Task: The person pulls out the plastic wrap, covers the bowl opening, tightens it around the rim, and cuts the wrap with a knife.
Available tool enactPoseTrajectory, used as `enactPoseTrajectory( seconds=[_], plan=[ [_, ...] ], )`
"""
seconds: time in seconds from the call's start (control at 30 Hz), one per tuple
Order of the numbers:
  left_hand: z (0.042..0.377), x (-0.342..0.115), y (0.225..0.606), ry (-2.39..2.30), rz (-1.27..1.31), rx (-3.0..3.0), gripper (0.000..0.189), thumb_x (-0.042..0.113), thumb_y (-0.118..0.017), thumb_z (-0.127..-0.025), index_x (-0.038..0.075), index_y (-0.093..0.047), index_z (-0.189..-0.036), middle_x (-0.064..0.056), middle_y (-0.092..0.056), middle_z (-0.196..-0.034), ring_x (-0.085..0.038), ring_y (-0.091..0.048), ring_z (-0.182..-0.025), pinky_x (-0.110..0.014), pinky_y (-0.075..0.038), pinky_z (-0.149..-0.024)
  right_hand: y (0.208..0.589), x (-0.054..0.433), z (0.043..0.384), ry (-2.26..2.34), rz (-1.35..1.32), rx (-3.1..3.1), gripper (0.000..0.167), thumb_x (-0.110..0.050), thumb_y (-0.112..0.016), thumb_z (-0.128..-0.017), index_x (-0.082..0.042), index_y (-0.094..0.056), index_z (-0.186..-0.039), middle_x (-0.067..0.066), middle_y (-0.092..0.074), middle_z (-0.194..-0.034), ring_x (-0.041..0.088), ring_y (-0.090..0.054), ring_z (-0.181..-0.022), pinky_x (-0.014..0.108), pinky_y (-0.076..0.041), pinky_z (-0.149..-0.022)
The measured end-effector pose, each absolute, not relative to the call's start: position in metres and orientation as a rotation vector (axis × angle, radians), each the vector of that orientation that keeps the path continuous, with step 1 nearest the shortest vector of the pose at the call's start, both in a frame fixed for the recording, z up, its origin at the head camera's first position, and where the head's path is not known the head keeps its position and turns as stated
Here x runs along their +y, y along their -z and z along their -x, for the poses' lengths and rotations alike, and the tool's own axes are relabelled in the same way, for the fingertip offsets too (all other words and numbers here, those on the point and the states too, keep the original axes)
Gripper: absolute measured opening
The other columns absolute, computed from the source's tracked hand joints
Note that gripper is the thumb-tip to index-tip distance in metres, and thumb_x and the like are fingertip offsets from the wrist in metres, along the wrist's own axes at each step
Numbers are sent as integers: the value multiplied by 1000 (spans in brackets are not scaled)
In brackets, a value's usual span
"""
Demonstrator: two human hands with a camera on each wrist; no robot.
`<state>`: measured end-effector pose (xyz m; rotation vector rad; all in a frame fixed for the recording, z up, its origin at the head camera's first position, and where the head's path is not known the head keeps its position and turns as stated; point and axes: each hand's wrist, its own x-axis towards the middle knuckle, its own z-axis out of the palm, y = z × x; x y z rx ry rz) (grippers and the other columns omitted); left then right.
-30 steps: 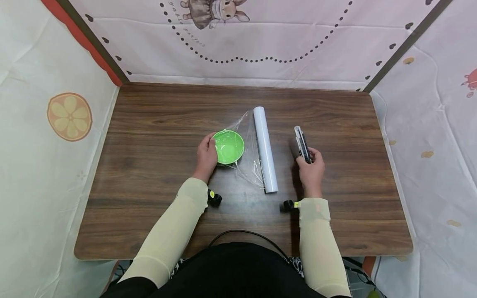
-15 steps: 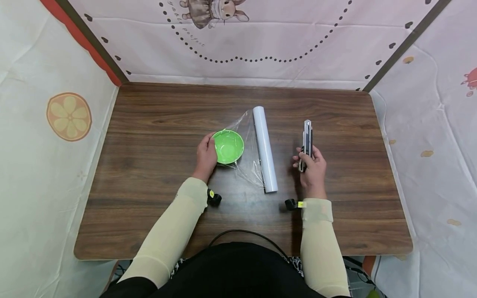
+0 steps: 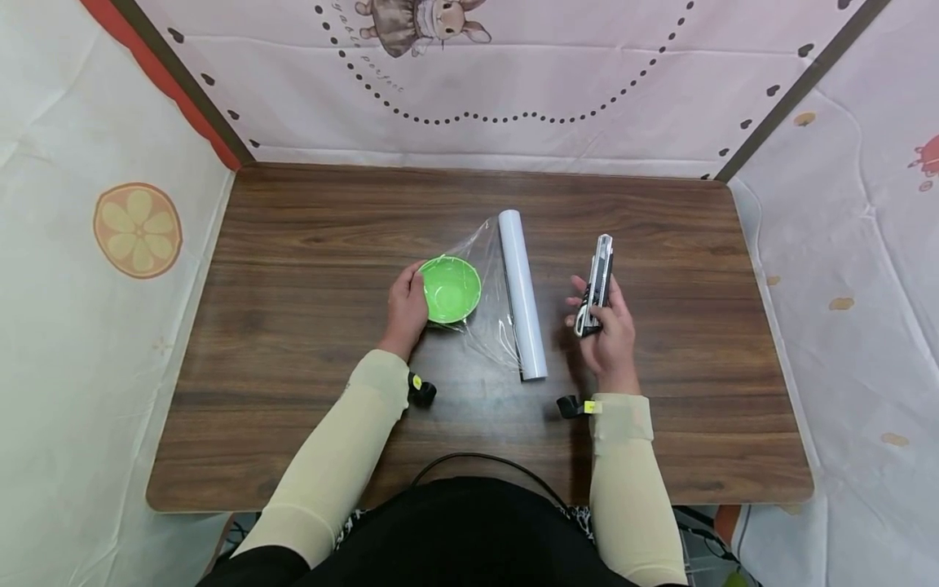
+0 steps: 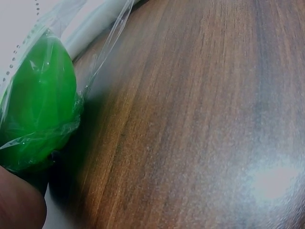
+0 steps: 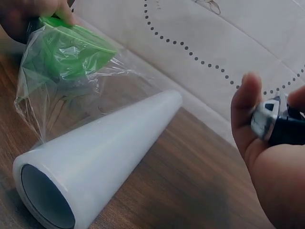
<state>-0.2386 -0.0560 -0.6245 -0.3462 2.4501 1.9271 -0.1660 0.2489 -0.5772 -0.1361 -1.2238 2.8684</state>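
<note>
On the left, my left hand (image 3: 407,308) grips the near-left edge of a green bowl (image 3: 451,290), thumb at its rim. Clear cling film (image 5: 35,102) covers the bowl and stretches to a white cling film roll (image 3: 522,295) lying lengthwise to its right. In the left wrist view the film is bunched against the bowl's (image 4: 40,100) side. Right of the roll, above the table, my right hand (image 3: 612,344) holds a utility knife (image 3: 599,277), silver and black, with the thumb on it and fingertips showing beyond its left side. The knife points away from me.
The brown wood-grain table (image 3: 315,228) is bounded by printed white cloth at the back (image 3: 469,90) and on both sides. A black cable (image 3: 484,456) curves along the front edge by the person's body. The roll's hollow end (image 5: 47,195) shows close in the right wrist view.
My right hand has turned palm more upward with the utility knife, whose tip swung from leaning left to leaning slightly right. The left hand, bowl and roll have stayed put.
</note>
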Motion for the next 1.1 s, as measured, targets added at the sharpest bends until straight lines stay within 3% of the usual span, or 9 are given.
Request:
enactPoseTrajectory(
  seconds=[0.13, 0.5, 0.9, 1.1],
  plan=[
    [240, -55, 625, -1934, 346, 2444, 35, 26, -41, -104, 15, -59, -131, -6, -56, -138, -20, -47, -132, -38, -36, -112, 575, 246, 165, -2881, 118, -1218, 64, 12, -23, -94, -14, -28, -152, 20, -56, -129, 23, -60, -90, 27, -53, -62],
    [239, -55, 625, -1936, 334, 2441, 36, 25, -39, -104, 13, -58, -132, -8, -55, -139, -21, -46, -132, -39, -36, -112, 575, 244, 162, -2840, 125, -1259, 49, 5, -30, -100, -14, -36, -144, 16, -63, -116, 21, -62, -81, 26, -52, -55],
    [239, -56, 625, -1958, 329, 2426, 35, 25, -40, -104, 13, -58, -132, -9, -56, -138, -22, -49, -128, -39, -38, -110, 579, 242, 163, -2627, 289, -1395, 16, -13, -50, -101, -6, -54, -115, 10, -68, -90, 16, -61, -60, 22, -49, -46],
    [239, -55, 625, -1985, 337, 2407, 35, 25, -40, -104, 12, -58, -132, -9, -56, -137, -22, -49, -128, -39, -39, -109, 583, 239, 164, -2484, 438, -1518, 29, -30, -58, -97, -2, -64, -103, 4, -64, -74, 12, -56, -49, 21, -48, -44]
  ],
)
